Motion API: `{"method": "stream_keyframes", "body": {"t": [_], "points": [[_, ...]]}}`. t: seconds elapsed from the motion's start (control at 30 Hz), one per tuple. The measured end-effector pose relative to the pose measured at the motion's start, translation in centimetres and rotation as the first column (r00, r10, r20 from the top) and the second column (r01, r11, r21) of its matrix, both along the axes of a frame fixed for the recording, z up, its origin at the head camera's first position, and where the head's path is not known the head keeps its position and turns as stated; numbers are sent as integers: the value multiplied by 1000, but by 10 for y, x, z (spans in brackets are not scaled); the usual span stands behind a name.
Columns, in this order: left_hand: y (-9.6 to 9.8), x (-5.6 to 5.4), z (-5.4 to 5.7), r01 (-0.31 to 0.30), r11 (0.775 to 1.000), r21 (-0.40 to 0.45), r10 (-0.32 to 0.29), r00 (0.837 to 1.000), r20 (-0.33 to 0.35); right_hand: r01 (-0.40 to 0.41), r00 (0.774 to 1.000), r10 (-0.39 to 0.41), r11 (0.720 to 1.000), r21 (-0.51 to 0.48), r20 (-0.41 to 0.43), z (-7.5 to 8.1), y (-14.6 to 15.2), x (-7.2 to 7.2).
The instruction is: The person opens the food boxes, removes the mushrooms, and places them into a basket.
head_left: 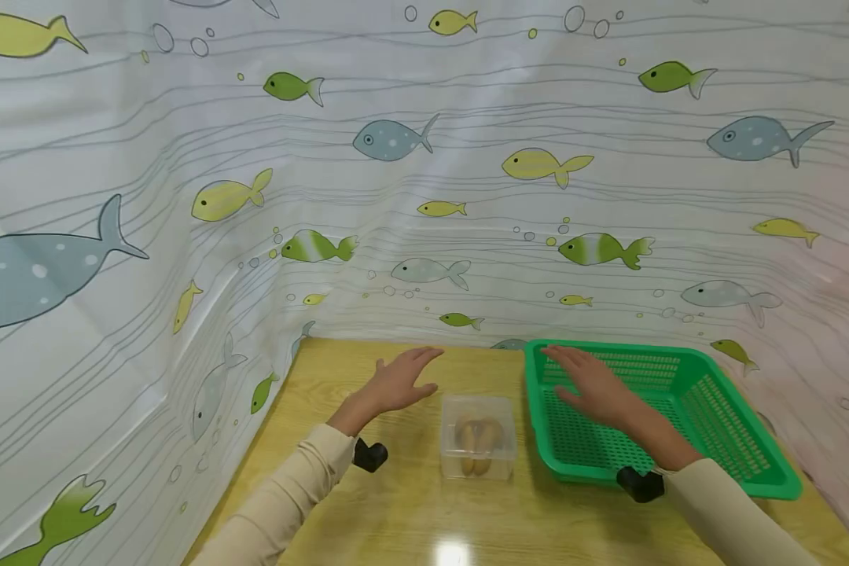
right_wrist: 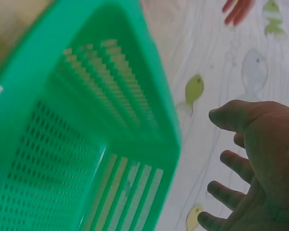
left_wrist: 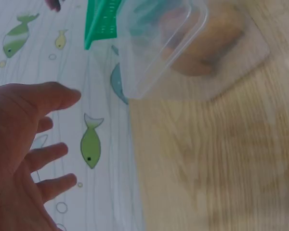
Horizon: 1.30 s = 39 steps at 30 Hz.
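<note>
My left hand (head_left: 394, 385) hangs in the air left of a clear plastic box (head_left: 450, 464), its fingers apart and holding nothing. Inside the box lie brown, rounded oblong things (head_left: 479, 437), blurred by the plastic, so their kind cannot be told. Over the left part of a green slotted plastic basket (head_left: 538, 424) hovers my right hand (head_left: 596, 389), fingers extended and apart. In the left wrist view the left palm (left_wrist: 12, 144) faces the box's side, with a gap between. The right wrist view shows the right hand (right_wrist: 265, 159) holding nothing beside the basket rim (right_wrist: 159, 77).
Box and basket stand on a wood-grain table (head_left: 389, 511), the basket to the right of the box. A white sheet printed with fish (head_left: 481, 228) rises behind the table and along both sides. Black wrist mounts (head_left: 370, 456) sit below both hands.
</note>
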<state>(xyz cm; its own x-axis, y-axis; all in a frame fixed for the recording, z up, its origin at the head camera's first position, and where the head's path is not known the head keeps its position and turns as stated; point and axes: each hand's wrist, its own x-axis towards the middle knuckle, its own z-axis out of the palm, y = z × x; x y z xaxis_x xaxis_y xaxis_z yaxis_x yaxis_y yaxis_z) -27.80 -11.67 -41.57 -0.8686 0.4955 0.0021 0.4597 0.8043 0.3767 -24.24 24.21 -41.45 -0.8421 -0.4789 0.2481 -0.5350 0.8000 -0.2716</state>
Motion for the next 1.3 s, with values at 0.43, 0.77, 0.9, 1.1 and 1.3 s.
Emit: {"method": "stream_keyframes", "body": {"t": [0.43,0.77,0.9,1.1,1.3], "points": [[7,28,-45,45,986,162,-71,984,163,-153,985,156,987,51,-79,-15,-68,16],[9,42,-92,64,911,407,-168,960,223,-237,969,245,961,143,-43,-49,-99,36],[14,43,-107,60,887,458,-172,963,206,-220,974,227,964,151,-25,-56,-100,42],[18,38,-117,58,898,436,-149,973,178,-181,982,188,968,173,-29,-55,-102,36],[19,35,-121,78,896,436,-157,976,148,-178,980,195,951,252,-45,-53,-106,34]]}}
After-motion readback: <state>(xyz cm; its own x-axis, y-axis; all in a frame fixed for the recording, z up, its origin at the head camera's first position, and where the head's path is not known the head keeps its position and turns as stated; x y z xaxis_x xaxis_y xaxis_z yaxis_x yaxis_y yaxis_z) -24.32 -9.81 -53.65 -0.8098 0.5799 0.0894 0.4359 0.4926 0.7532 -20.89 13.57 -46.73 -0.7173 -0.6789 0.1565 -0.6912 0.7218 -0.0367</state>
